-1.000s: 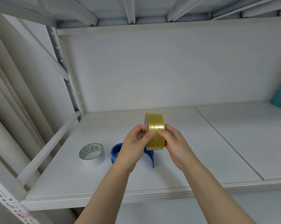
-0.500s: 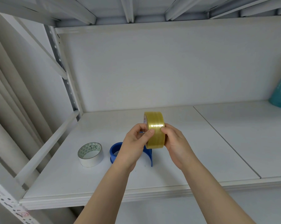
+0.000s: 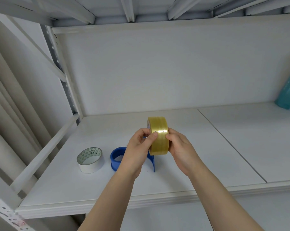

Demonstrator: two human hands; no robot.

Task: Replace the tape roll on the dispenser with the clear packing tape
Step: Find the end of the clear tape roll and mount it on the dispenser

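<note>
Head view: left hand [image 3: 137,150] and right hand [image 3: 181,147] grasp the clear packing tape [image 3: 158,135] upright above the shelf [image 3: 191,164], thumbs pressing its band; blue dispenser [image 3: 117,158] behind the left hand, white tape roll [image 3: 90,160] at nine o'clock.

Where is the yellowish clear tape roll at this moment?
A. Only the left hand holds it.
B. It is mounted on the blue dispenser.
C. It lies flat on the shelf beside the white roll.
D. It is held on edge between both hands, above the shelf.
D: the clear tape roll stands on edge in the air, gripped by the left hand and the right hand, while the blue dispenser sits on the shelf below.
</note>
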